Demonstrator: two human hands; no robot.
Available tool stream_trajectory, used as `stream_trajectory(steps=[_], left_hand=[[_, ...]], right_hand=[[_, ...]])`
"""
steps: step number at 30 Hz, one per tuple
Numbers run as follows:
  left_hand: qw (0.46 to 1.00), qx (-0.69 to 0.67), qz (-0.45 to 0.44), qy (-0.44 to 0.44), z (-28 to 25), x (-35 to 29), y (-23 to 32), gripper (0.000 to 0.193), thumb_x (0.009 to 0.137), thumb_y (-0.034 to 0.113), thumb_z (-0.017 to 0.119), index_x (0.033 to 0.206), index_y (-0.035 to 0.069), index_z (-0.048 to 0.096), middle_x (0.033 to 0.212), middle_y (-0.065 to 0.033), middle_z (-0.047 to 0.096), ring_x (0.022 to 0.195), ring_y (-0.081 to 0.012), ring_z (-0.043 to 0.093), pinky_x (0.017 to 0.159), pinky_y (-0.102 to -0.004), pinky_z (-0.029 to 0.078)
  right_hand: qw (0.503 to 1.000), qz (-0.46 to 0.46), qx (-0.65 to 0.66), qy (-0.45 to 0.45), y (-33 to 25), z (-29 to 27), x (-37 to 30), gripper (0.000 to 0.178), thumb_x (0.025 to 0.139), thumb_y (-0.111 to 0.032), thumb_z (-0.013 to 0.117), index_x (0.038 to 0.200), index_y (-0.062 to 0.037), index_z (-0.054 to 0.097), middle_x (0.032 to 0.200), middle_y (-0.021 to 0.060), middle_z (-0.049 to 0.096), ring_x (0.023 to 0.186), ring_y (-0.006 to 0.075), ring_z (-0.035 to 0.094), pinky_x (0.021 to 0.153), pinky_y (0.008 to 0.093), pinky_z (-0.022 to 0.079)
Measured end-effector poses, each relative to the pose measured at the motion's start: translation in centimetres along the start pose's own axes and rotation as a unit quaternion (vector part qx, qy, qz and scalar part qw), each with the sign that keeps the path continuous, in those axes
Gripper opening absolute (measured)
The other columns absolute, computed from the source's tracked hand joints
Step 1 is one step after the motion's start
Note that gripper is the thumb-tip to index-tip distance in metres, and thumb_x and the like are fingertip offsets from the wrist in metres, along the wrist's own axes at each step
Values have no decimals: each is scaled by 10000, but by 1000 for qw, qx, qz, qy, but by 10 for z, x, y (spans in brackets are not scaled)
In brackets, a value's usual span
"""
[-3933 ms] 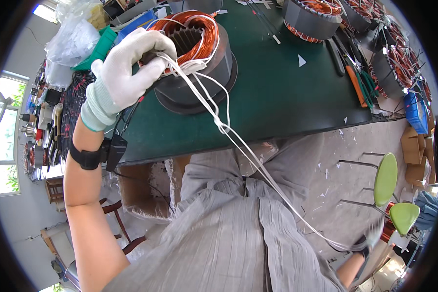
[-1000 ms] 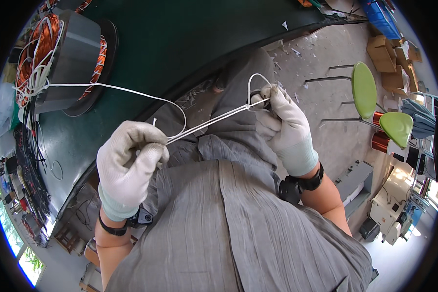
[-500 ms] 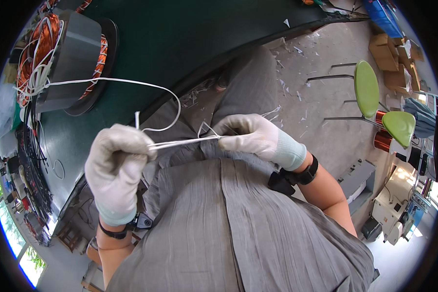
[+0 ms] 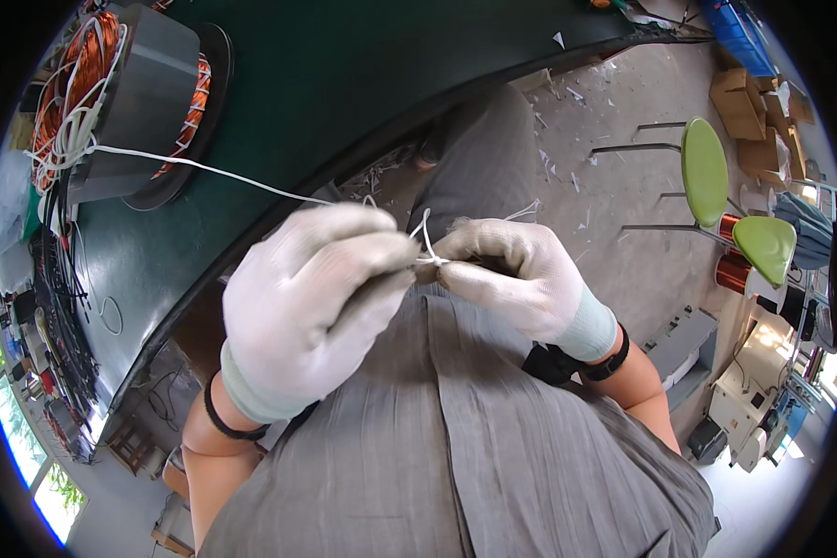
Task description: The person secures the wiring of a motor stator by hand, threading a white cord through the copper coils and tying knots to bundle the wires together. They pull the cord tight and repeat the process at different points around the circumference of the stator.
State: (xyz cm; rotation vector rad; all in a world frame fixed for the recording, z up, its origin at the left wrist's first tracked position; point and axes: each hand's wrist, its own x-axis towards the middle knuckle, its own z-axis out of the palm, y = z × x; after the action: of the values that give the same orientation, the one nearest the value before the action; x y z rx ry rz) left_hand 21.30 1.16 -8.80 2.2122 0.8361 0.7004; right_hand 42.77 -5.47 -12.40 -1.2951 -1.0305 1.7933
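Pinching white cord (image 4: 223, 174) beside its small loop (image 4: 423, 226), right hand (image 4: 530, 279) grips shut, presumably steadying it; left hand's (image 4: 316, 298) grip, adjoining, blurs, closure unclear. Copper coil (image 4: 91, 65) lies beyond left grip.

The left hand (image 4: 316, 298), in a white knit glove (image 4: 284, 321) with a pale mint cuff (image 4: 251, 386), turns its back upward, fingers curled together. The similarly gloved right hand (image 4: 525, 279) pinches thumb to forefinger, near the left fingertips (image 4: 407, 249). Black straps (image 4: 616, 361) circle both bare forearms (image 4: 642, 400).
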Motion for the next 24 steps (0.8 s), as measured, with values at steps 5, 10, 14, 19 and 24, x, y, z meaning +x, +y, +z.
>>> stream_trajectory(steps=[5,10,14,19,24], left_hand=[[997,53,48,23,5,0,-2,264,706,-86,765,920,51,691,972,-75,642,725,-136,619,605,-255,504],[999,24,-24,5,13,-1,2,255,655,-67,778,836,78,671,881,-38,596,663,-114,581,561,-248,462],[999,31,-35,7,12,-1,1,247,661,-62,772,838,79,673,872,-39,592,649,-116,563,561,-250,457],[998,31,-44,16,13,-3,-2,237,677,-59,756,865,63,681,873,-41,602,641,-110,551,571,-246,454],[993,-30,-114,-3,13,-4,-3,204,709,-61,727,881,37,678,872,-39,610,652,-84,554,582,-234,458]], right_hand=[[991,-77,-101,32,-8,2,-2,183,922,-109,667,1051,13,713,906,91,716,819,115,661,738,271,530],[952,-175,-243,69,-9,5,-1,168,866,-79,702,1021,-16,724,881,132,697,743,221,684,681,287,533],[938,-187,-276,96,-9,10,1,157,839,-91,712,991,-52,731,863,108,685,694,243,670,626,312,529],[914,-226,-318,114,-6,12,4,137,825,-117,717,958,-90,731,834,85,666,683,255,666,600,336,528],[887,-240,-374,120,-5,12,5,154,822,-131,716,973,-104,720,828,83,647,685,271,664,579,348,518]])
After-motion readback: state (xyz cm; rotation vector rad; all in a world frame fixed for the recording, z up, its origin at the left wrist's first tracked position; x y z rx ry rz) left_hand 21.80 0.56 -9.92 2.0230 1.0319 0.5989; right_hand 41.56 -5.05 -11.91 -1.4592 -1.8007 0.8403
